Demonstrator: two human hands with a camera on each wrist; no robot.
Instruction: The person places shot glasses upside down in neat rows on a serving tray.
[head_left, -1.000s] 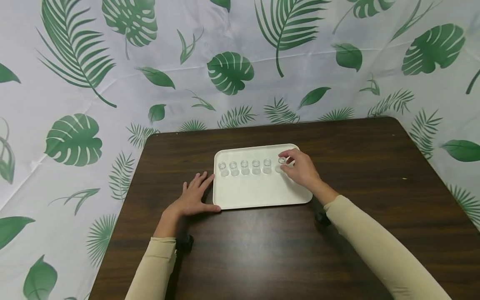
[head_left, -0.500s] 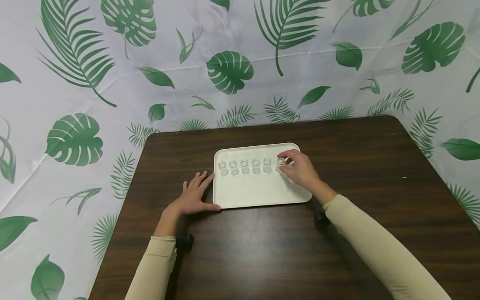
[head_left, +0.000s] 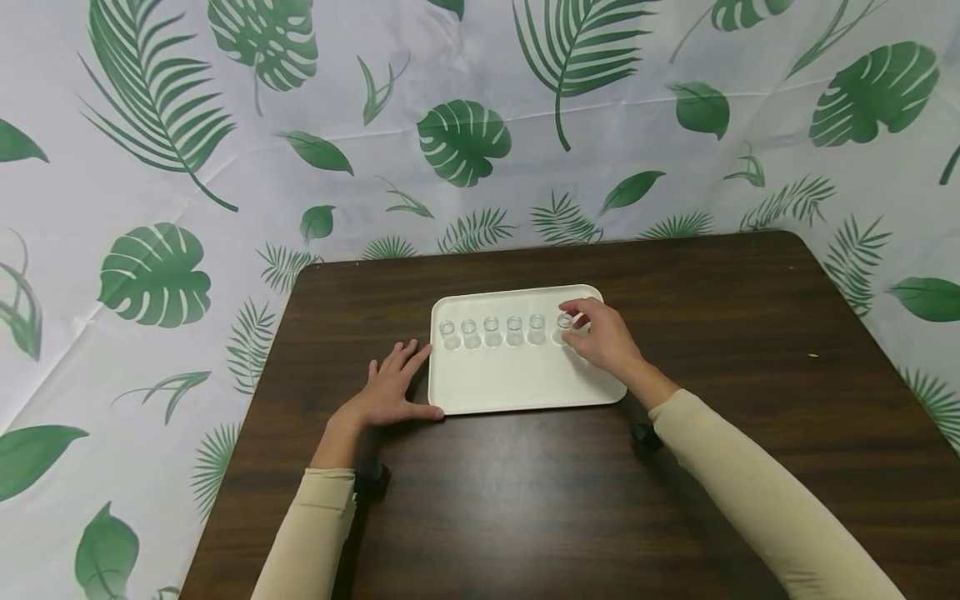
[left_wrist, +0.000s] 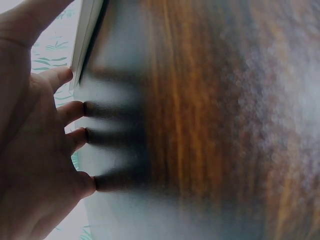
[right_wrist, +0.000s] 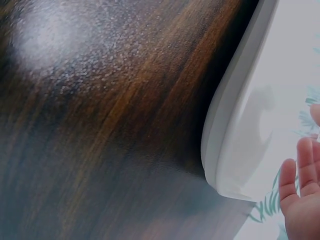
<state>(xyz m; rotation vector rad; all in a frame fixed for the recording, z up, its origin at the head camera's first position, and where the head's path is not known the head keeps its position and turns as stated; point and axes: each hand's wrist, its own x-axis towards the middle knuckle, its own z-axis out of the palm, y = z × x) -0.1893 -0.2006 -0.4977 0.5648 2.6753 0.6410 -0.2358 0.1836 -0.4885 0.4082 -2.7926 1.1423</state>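
A white rectangular tray [head_left: 517, 383] lies on the dark table. Several small clear glass jars stand in a row along it, the leftmost jar [head_left: 447, 333] close to the left edge. At the row's right end, set slightly apart, my right hand [head_left: 602, 336] pinches a glass jar [head_left: 565, 322] between thumb and fingers. In the right wrist view only part of that hand [right_wrist: 302, 195] shows, above the tray's corner, and the jar is out of sight. My left hand [head_left: 392, 393] has its fingers spread, thumb and index finger touching the tray's left edge, the other fingertips down on the tabletop.
The brown wood-grain table [head_left: 510, 500] extends around the tray on all sides. Behind it hangs a white cloth [head_left: 375, 175] with green leaf prints. A small yellow speck [head_left: 813, 356] lies on the table at the right.
The jar in my right hand has shifted very slightly on the tray, nearer the row and then back a little. My left hand stays at the tray's edge; the head view drifts slightly.
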